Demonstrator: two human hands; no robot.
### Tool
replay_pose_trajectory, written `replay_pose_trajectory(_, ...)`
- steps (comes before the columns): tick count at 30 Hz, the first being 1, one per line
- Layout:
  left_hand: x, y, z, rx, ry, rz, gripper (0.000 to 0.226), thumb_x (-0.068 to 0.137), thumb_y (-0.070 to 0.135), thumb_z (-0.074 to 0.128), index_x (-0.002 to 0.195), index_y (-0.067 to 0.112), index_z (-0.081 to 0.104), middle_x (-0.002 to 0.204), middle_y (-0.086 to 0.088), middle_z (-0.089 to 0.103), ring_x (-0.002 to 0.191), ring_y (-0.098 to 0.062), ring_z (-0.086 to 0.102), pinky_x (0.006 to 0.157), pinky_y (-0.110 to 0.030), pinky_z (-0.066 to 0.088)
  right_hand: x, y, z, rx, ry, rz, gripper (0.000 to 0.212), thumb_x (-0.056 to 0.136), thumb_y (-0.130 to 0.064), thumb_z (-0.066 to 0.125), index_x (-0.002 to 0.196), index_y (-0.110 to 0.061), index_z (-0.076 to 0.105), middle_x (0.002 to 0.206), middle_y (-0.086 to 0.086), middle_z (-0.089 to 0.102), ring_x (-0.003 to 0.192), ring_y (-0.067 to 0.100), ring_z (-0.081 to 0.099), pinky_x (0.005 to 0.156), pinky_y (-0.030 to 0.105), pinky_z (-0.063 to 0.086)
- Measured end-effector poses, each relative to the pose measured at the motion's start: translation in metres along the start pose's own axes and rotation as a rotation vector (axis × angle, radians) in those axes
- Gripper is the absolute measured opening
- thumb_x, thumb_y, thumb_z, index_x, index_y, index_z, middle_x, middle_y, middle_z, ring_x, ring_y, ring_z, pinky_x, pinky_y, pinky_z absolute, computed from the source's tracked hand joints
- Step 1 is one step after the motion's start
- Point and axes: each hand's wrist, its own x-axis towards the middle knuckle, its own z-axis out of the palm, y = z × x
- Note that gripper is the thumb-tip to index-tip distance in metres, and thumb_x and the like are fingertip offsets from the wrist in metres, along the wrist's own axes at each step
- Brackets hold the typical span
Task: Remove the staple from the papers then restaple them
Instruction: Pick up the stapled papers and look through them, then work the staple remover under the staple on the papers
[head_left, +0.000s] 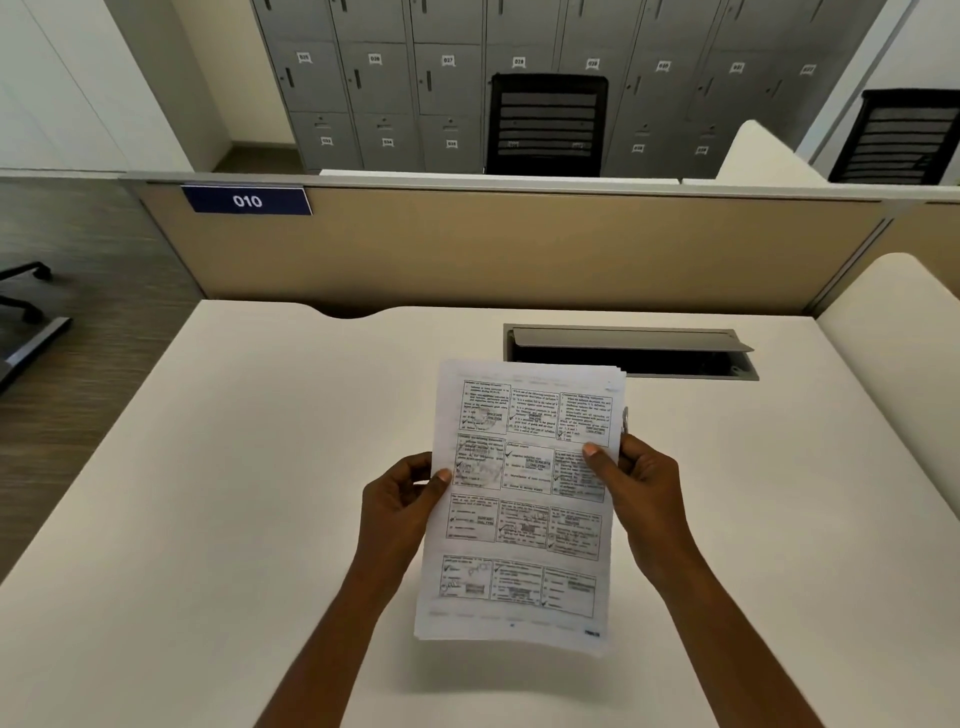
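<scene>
Papers (522, 506): a stack of printed sheets, gridded with boxes of text and tick marks, held up above the worktop between both hands; long side running away from the body, tilted slightly; top edges of lower sheets fanned out at the far right corner.
Left hand (402, 501): clenched on the left edge of the papers around mid-height, thumb on the printed face, fingers behind.
Right hand (636, 480): clenched on the right edge of the papers a little higher up, thumb on the printed face, fingers curled behind; also a small shiny metal object (625, 418) sticking up from the fingers just beside the paper edge, too blurred to identify.
Staple: too small and blurred to make out on the sheets.
Worktop (260, 467): pale cream, bare around the hands.
Cable hatch (631, 351): grey, set into the worktop beyond the papers, lid propped open over a dark slot.
Partition (493, 249): tan panel along the far edge, with a blue plate (247, 200) reading 010.
Background: grey numbered lockers (447, 78) and a black mesh chair (548, 124) past the partition.
</scene>
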Motion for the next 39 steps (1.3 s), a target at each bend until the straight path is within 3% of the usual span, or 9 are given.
replay_pose_trajectory(4,0.010,-0.001,-0.004,0.100,0.007,0.006,0.015,0.093,0.016,0.075,0.107,0.022,0.076,0.101,0.004,0.081,0.085,-0.019,0.080,0.069,-0.028,0.065,0.004,0.010,0.001,0.014,0.000,0.033,0.022,0.094,-0.012,0.068,0.096,-0.031,0.078,0.100,-0.002,0.079,0.091,0.016,0.076,0.070,0.024,0.061)
replay_pose_trajectory(8,0.024,-0.002,-0.008,0.300,0.038,0.013,0.018,0.093,0.021,0.077,0.111,0.023,0.075,0.099,0.005,0.081,0.081,-0.016,0.079,0.074,-0.037,0.065,0.011,0.028,0.001,0.042,0.003,0.122,0.016,0.094,-0.013,0.067,0.104,-0.021,0.076,0.103,0.003,0.079,0.095,0.023,0.075,0.080,0.041,0.061)
replay_pose_trajectory(14,0.048,-0.011,-0.009,0.584,-0.012,0.022,0.012,0.093,0.029,0.076,0.101,0.037,0.071,0.094,0.014,0.077,0.070,-0.003,0.075,0.075,-0.029,0.062,0.018,0.073,0.000,-0.011,0.062,0.305,0.013,0.095,-0.015,0.067,0.103,-0.007,0.074,0.098,0.009,0.078,0.092,0.026,0.076,0.079,0.045,0.062)
replay_pose_trajectory(19,0.057,-0.045,-0.007,0.782,-0.023,-0.027,0.021,0.095,0.026,0.073,0.115,0.021,0.075,0.103,0.003,0.077,0.080,-0.013,0.072,0.087,-0.034,0.058,0.013,0.118,0.002,-0.109,0.120,0.416,0.010,0.092,-0.013,0.069,0.088,-0.006,0.074,0.091,0.012,0.078,0.085,0.027,0.076,0.073,0.044,0.064)
replay_pose_trajectory(24,0.056,-0.072,-0.001,0.889,0.020,-0.097,0.032,0.097,0.024,0.066,0.129,0.020,0.066,0.123,-0.005,0.073,0.104,-0.024,0.068,0.094,-0.037,0.054,0.005,0.148,0.008,-0.256,0.171,0.499,0.012,0.091,-0.016,0.071,0.083,-0.008,0.073,0.086,0.012,0.077,0.077,0.026,0.075,0.069,0.046,0.064)
replay_pose_trajectory(28,0.036,-0.083,0.017,1.159,0.038,0.045,0.060,0.095,0.040,0.066,0.148,0.020,0.047,0.153,-0.006,0.049,0.140,-0.030,0.043,0.113,-0.048,0.037,-0.001,0.158,0.012,-0.283,0.212,0.506,0.012,0.090,-0.016,0.072,0.080,-0.009,0.073,0.085,0.012,0.076,0.075,0.024,0.075,0.065,0.042,0.065)
replay_pose_trajectory(31,0.014,-0.097,0.037,1.289,-0.223,0.117,0.081,0.086,0.068,0.059,0.155,0.031,0.037,0.169,-0.004,0.022,0.154,-0.031,0.020,0.122,-0.053,0.020,-0.003,0.162,0.012,-0.294,0.235,0.510,0.011,0.089,-0.016,0.072,0.081,-0.009,0.074,0.084,0.011,0.076,0.078,0.028,0.075,0.070,0.045,0.064)
replay_pose_trajectory(34,-0.003,-0.118,0.054,1.350,-0.452,0.064,0.102,0.076,0.085,0.053,0.161,0.040,0.018,0.173,0.001,-0.009,0.159,-0.032,-0.008,0.122,-0.062,-0.003,-0.003,0.161,0.011,-0.340,0.210,0.502,0.011,0.089,-0.018,0.070,0.094,-0.009,0.077,0.090,0.006,0.077,0.085,0.026,0.074,0.078,0.045,0.063)
replay_pose_trajectory(39,-0.011,-0.134,0.059,1.446,-0.523,0.044,0.104,0.078,0.082,0.052,0.162,0.040,0.009,0.173,-0.001,-0.015,0.157,-0.035,-0.021,0.120,-0.066,-0.012,0.002,0.157,0.002,-0.302,0.210,0.483,0.010,0.090,-0.017,0.071,0.094,-0.008,0.076,0.091,0.009,0.077,0.080,0.022,0.075,0.066,0.040,0.065)
